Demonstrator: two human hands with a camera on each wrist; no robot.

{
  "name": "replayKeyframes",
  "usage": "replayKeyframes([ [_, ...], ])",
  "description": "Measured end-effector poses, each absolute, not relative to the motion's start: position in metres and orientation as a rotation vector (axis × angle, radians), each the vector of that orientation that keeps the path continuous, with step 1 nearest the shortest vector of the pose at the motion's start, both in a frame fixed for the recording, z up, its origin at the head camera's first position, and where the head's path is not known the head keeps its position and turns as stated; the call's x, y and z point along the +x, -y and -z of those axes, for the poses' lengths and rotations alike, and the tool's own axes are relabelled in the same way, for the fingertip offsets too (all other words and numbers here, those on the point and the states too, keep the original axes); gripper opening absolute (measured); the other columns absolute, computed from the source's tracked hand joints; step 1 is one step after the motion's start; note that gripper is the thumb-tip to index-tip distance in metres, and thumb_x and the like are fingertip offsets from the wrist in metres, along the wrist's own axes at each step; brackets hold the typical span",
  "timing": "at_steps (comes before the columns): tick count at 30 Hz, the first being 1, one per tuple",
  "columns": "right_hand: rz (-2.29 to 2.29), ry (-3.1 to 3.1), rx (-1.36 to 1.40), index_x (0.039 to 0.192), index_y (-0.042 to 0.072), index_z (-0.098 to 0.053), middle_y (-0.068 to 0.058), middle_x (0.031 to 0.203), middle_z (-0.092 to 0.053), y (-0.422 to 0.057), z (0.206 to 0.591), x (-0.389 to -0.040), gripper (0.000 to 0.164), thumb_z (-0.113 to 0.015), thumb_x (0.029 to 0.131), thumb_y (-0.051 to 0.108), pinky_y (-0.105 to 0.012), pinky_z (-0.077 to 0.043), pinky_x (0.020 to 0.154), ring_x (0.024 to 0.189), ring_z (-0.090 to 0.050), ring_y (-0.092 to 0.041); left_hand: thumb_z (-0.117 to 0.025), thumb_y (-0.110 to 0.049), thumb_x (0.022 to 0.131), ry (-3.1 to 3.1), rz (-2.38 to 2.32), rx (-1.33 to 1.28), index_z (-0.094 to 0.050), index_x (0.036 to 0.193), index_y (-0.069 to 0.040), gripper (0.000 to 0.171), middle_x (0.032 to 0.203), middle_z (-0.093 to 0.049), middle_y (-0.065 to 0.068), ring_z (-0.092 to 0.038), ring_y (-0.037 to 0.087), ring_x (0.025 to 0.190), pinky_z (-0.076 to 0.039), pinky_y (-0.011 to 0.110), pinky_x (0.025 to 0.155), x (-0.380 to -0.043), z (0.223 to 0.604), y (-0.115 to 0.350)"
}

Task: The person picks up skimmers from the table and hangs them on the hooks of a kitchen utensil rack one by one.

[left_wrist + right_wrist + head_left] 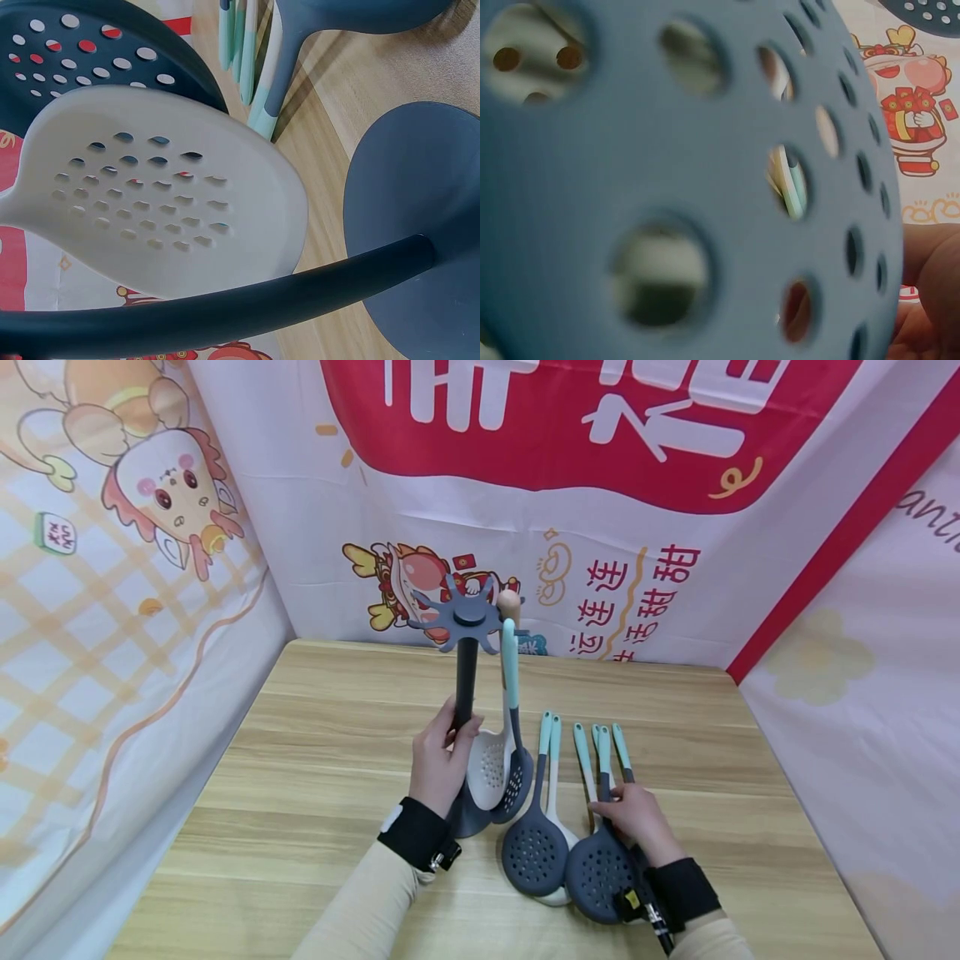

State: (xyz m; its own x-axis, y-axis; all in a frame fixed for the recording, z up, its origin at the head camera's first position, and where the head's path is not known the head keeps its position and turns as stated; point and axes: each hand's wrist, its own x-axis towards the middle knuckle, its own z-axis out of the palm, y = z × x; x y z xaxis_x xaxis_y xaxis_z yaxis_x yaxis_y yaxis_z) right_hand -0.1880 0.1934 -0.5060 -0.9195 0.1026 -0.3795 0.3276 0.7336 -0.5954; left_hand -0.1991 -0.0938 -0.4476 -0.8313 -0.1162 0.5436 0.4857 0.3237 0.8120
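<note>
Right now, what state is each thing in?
Stand, upright, some hooks bare
Left hand, gripping the stand
White skimmer, hanging on stand
Dark skimmer beside it, hanging too
Right hand, holding another dark skimmer
Third dark skimmer, lying over a white utensil
Other utensils, mostly hidden

A pale wood-grain table (pixel 285 793) is standing against a white printed cloth (pixel 300 527), on which a large red shape (pixel 480 460) is spreading above red lettering (pixel 637 602). A checked cartoon cloth (pixel 97 643) is hanging along the left; a white cloth (pixel 862 727) with a faint flower (pixel 817 656) is hanging along the right, a red stripe (pixel 847 537) slanting beside it. Soft light is falling over everything.
</note>
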Motion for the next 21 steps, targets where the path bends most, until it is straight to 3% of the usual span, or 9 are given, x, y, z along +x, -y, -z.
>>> replayKeyframes([
  [9,0.943,-2.626,0.327,0.079,0.002,-0.059,-0.004,0.066,-0.053,-0.1927,0.5072,-0.1894,0.024,-0.070,0.089,0.021,-0.025,-0.041,0.049,0.054,-0.051,-0.015,-0.060,-0.022,0.100,2.089,1.547,-0.315,-0.061,0.112,-0.009,0.018,0.096,-0.071,0.011,-0.072,0.022,0.090,-0.062,0.042,0.079,-0.1983,0.4468,0.0950],
  [12,0.941,-2.592,0.364,0.093,-0.004,-0.064,-0.008,0.073,-0.057,-0.1916,0.5053,-0.1900,0.023,-0.067,0.091,0.019,-0.025,-0.045,0.052,0.060,-0.056,-0.017,-0.060,-0.022,0.100,2.091,1.547,-0.315,-0.061,0.112,-0.009,0.018,0.096,-0.071,0.011,-0.072,0.022,0.091,-0.062,0.043,0.079,-0.1979,0.4466,0.0952],
  [16,0.949,-2.567,0.392,0.115,-0.011,-0.062,-0.015,0.086,-0.062,-0.1902,0.5033,-0.1899,0.035,-0.063,0.092,0.016,-0.027,-0.052,0.056,0.068,-0.061,-0.019,-0.060,-0.022,0.100,2.093,1.545,-0.314,-0.061,0.112,-0.009,0.018,0.097,-0.071,0.010,-0.072,0.022,0.091,-0.062,0.043,0.079,-0.1976,0.4469,0.0950],
  [21,0.965,-2.587,0.365,0.124,-0.014,-0.057,-0.020,0.095,-0.065,-0.1907,0.5000,-0.1893,0.044,-0.062,0.092,0.015,-0.029,-0.054,0.057,0.071,-0.063,-0.020,-0.061,-0.018,0.099,2.086,1.535,-0.314,-0.061,0.113,-0.009,0.017,0.097,-0.072,0.010,-0.072,0.022,0.090,-0.062,0.042,0.078,-0.1985,0.4471,0.0947],
])
